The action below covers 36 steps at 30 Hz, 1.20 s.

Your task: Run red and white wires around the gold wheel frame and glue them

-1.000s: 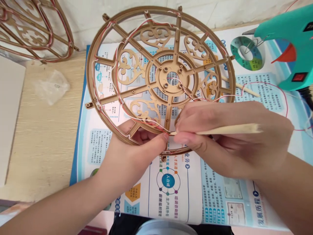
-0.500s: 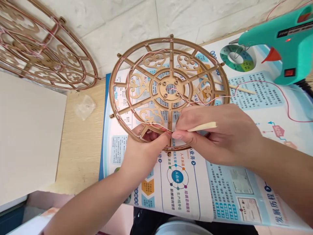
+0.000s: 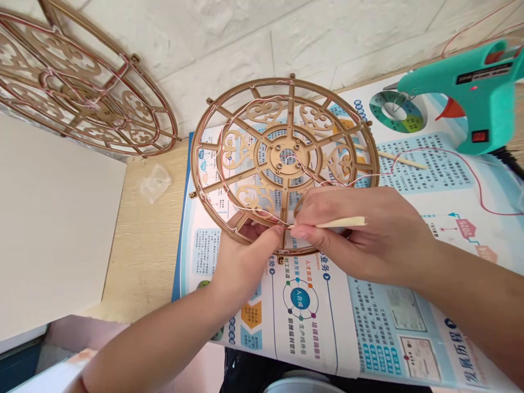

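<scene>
A round golden-brown frame (image 3: 290,183) with spokes and scrollwork is propped at a tilt over the printed sheet. My left hand (image 3: 249,256) grips its lower rim, the thumb on top and the other fingers behind. In my right hand (image 3: 360,232) a pale wooden stick (image 3: 341,222) is pinched, its tip hidden near the left thumb at the inner ring. A thin red-and-white wire (image 3: 254,209) follows the rings, passes under the fingertips and shows again near the hub. Its red length (image 3: 462,156) trails away over the sheet to the right.
A teal glue gun (image 3: 481,98) with a lit red light stands at the back right. Another wired round frame (image 3: 149,144) leans at the upper left, near a small clear plastic bag (image 3: 155,183). A second stick (image 3: 403,160) lies on the printed sheet (image 3: 303,338). A white panel (image 3: 53,218) stands left.
The view has shifted slightly, so most things sit a little lower in the picture. Both hands keep their hold at the lower rim, and the stick lies a little flatter.
</scene>
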Available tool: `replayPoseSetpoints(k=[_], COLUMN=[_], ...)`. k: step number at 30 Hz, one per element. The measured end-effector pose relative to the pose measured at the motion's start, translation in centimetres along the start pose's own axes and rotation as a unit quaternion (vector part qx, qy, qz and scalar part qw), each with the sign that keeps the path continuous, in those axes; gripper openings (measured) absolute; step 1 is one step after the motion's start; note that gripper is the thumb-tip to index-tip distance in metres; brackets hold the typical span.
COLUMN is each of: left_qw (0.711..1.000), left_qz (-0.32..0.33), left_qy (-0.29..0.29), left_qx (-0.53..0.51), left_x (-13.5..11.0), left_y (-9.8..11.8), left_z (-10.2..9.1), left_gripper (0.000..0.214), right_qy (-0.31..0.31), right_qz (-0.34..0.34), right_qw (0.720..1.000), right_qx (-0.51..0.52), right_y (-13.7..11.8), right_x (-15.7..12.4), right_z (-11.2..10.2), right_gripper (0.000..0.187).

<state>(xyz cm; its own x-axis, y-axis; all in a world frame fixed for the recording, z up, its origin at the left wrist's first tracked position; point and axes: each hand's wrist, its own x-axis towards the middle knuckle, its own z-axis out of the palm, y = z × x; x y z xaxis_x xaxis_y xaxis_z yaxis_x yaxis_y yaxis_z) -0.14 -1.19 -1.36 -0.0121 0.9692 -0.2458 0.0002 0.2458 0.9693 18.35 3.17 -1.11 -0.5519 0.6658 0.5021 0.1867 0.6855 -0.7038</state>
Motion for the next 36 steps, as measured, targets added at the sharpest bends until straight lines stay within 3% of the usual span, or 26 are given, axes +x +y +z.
replayPoseSetpoints(k=[12, 27, 36], left_qw=[0.999, 0.999, 0.996], left_qz=[-0.026, -0.031, -0.053], left_qy=[0.01, 0.028, 0.037], left_qx=[0.018, 0.034, 0.054], left_x=[0.3, 0.2, 0.1], left_y=[0.4, -0.2, -0.2], left_z=[0.2, -0.1, -0.2], left_gripper=[0.022, 0.017, 0.014], right_qy=[-0.01, 0.007, -0.039], right_qz=[0.012, 0.042, 0.038], right_qw=[1.0, 0.998, 0.998], right_qx=[0.024, 0.037, 0.027], right_y=[0.2, -0.1, -0.1], right_x=[-0.3, -0.2, -0.5], right_z=[0.2, -0.3, -1.2], right_gripper=[0.025, 0.023, 0.016])
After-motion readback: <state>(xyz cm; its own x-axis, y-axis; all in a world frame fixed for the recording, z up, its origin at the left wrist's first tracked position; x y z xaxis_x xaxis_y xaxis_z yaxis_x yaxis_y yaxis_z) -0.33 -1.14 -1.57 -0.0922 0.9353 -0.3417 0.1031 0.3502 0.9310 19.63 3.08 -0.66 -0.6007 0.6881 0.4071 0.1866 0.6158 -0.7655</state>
